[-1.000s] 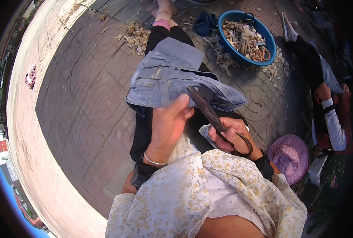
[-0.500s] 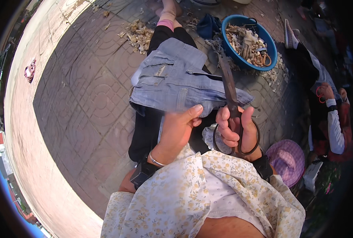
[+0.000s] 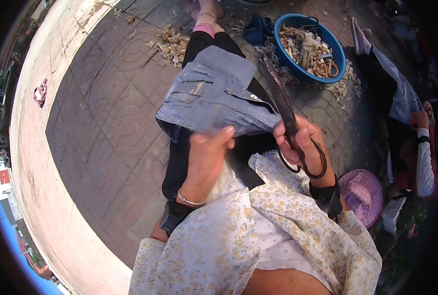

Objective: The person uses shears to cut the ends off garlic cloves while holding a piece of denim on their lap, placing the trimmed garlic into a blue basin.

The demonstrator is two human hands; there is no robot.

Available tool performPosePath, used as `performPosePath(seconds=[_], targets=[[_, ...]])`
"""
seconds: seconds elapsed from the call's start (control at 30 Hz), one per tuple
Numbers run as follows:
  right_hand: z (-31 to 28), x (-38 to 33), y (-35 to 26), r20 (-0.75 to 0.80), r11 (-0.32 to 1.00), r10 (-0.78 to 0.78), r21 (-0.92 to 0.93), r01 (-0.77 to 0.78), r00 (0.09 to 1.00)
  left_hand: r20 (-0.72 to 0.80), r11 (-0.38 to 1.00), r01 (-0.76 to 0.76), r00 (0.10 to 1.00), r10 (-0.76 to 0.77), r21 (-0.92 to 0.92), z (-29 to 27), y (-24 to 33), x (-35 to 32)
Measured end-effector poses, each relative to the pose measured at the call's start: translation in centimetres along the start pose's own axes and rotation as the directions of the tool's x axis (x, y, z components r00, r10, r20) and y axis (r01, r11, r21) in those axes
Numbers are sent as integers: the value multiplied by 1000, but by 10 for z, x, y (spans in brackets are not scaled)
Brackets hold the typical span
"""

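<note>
A piece of faded blue denim (image 3: 206,101) with a slit and seams lies across my black-trousered legs. My left hand (image 3: 206,155) pinches its near edge between thumb and fingers. In my right hand (image 3: 305,147) is a pair of large dark scissors (image 3: 284,101), with rusty-looking blades pointing up and away. The blades look closed together. The fingers of that hand also meet the right-hand corner of the denim, which is drawn out toward them.
Beyond my legs to the right stands a blue basin (image 3: 341,61) of fibrous scraps, with a glove and orange-handled scissors (image 3: 329,70). Scraps (image 3: 172,44) litter the paving. A pink checked hat (image 3: 364,196) lies by my right arm. Another person (image 3: 408,128) sits at the right.
My right hand has shifted slightly right, and the scissors have tilted left. The denim's right corner has drawn in to its fingers. My left hand has moved a little left.
</note>
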State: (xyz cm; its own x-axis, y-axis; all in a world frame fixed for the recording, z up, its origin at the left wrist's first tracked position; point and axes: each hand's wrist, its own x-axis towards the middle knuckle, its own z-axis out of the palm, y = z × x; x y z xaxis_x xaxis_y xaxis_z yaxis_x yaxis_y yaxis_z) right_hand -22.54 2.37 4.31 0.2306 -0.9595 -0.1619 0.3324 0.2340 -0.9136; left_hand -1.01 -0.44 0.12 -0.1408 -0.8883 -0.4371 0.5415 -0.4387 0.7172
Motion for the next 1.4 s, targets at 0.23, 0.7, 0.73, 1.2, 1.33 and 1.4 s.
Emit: performPosePath(seconds=[0.23, 0.7, 0.73, 1.2, 1.33, 1.4], targets=[[3, 0, -3, 132, 961, 271, -96, -260, 953, -9, 974, -227, 974, 227, 6, -14, -5, -3], [3, -13, 8, 343, 945, 306, 5, -327, 888, -30, 953, -246, 969, 245, -174, 3, 16, -11], [4, -13, 8, 343, 944, 305, 11, -329, 888, -24, 953, -243, 970, 243, -183, 4, 17, -11], [11, -15, 5, 295, 935, 349, -51, -350, 890, 13, 955, -285, 958, 287, -84, 5, 21, -16], [12, -14, 3, 276, 930, 365, -59, -363, 889, -3, 950, -312, 950, 312, -26, 4, 19, -14], [13, -14, 2, 274, 929, 368, -65, -365, 888, -1, 946, -322, 947, 323, -23, 4, 19, -13]])
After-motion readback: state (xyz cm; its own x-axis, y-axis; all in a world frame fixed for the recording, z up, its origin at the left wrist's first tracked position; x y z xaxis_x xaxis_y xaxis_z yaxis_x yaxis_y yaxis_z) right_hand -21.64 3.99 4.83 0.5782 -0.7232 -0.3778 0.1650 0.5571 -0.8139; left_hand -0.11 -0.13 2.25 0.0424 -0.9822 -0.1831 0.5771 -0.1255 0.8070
